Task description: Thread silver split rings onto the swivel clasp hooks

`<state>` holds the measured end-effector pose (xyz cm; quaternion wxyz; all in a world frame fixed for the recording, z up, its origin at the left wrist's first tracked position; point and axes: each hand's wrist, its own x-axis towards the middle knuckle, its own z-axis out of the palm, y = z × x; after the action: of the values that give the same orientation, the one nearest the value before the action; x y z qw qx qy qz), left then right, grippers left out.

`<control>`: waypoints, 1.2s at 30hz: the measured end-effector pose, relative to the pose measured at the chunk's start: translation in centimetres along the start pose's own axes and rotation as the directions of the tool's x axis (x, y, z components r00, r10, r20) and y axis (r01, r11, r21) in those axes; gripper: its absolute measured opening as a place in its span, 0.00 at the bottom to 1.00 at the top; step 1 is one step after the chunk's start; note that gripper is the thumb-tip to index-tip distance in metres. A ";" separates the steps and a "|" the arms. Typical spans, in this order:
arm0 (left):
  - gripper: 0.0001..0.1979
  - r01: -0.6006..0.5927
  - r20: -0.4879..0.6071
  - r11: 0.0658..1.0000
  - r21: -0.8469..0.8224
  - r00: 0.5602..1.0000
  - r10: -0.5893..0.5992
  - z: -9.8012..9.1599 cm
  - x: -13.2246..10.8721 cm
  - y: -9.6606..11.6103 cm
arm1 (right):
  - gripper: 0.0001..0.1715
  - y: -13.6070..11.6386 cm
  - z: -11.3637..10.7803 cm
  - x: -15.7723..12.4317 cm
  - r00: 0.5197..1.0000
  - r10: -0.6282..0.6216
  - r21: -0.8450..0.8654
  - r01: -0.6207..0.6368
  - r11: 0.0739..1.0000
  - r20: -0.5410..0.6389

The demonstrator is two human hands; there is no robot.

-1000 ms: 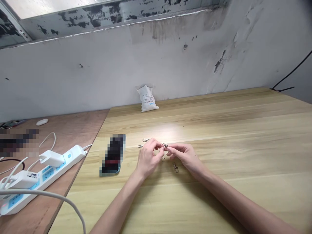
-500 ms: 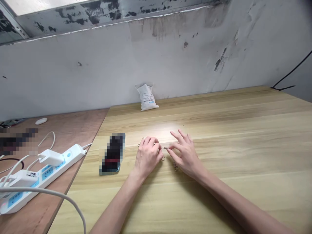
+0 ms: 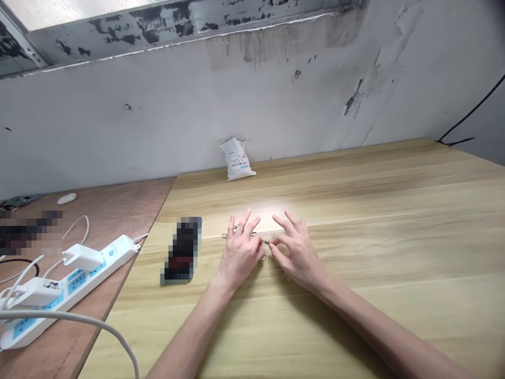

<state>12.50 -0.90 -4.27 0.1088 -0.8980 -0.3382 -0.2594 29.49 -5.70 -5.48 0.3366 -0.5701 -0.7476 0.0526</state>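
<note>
My left hand (image 3: pixel 240 255) rests low over the wooden table, thumb and index finger pinched, the other fingers spread. Facing it, my right hand (image 3: pixel 296 252) pinches the other side of a small metal link (image 3: pixel 266 242) that spans the gap between both sets of fingertips. The link's exact kind is too small to make out. A little metal ring (image 3: pixel 264 258) shows just below the left fingertips. More wire-like metal pieces (image 3: pixel 224 235) lie behind the left fingers, partly hidden. Under the right hand, another small metal piece (image 3: pixel 284 273) is mostly covered.
Left of my hands lies a phone (image 3: pixel 182 250) with a blurred screen. A white packet (image 3: pixel 238 160) leans by the wall. On the brown table at left sit a power strip (image 3: pixel 73 292) with plugs, a grey cable (image 3: pixel 114 329) and a white oval object (image 3: pixel 67 198).
The left hand's outer fingers have lifted and spread, uncovering more of the metal pieces behind them. My right hand has shifted slightly, hiding more of the piece beneath it.
</note>
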 end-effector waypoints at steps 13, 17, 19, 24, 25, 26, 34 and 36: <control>0.10 -0.036 0.000 0.999 -0.033 0.999 0.036 0.6 -0.3 -0.1 | 0.10 -0.8 0.6 -0.2 1.000 -0.020 -0.075 0.020 0.997 -0.001; 0.10 -0.057 -0.010 0.998 -0.013 0.998 0.057 0.9 -0.4 -0.1 | 0.09 -0.7 0.6 0.0 0.999 0.025 -0.046 -0.024 0.999 0.027; 0.10 -0.075 -0.018 0.997 0.015 0.997 0.075 0.9 -0.4 -0.1 | 0.09 -0.7 0.5 0.1 0.996 0.075 0.005 -0.075 0.997 0.042; 0.11 -0.103 -0.033 0.993 0.053 0.994 0.104 0.7 -0.3 0.1 | 0.09 -0.7 0.3 0.3 0.992 0.121 0.078 -0.124 0.989 0.044; 0.11 -0.101 -0.027 0.994 0.051 0.994 0.103 0.6 -0.2 0.1 | 0.09 -0.7 0.3 0.3 0.993 0.114 0.079 -0.117 0.990 0.043; 0.11 -0.098 -0.020 0.994 0.046 0.995 0.099 0.5 -0.2 0.2 | 0.09 -0.7 0.3 0.3 0.993 0.107 0.080 -0.110 0.991 0.041; 0.08 0.019 0.051 0.994 -0.104 0.999 -0.013 0.1 -0.3 0.0 | 0.08 -0.3 0.2 0.3 0.999 -0.002 0.122 -0.003 0.992 0.040; 0.07 0.043 0.077 0.991 -0.130 0.996 -0.033 0.2 -0.3 -0.1 | 0.08 -0.1 0.1 0.4 0.999 -0.008 0.135 0.001 0.991 0.053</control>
<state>12.30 -0.90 -4.57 0.0316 -0.9056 -0.3415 -0.2495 29.24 -5.38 -5.35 0.3542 -0.5428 -0.7524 0.1174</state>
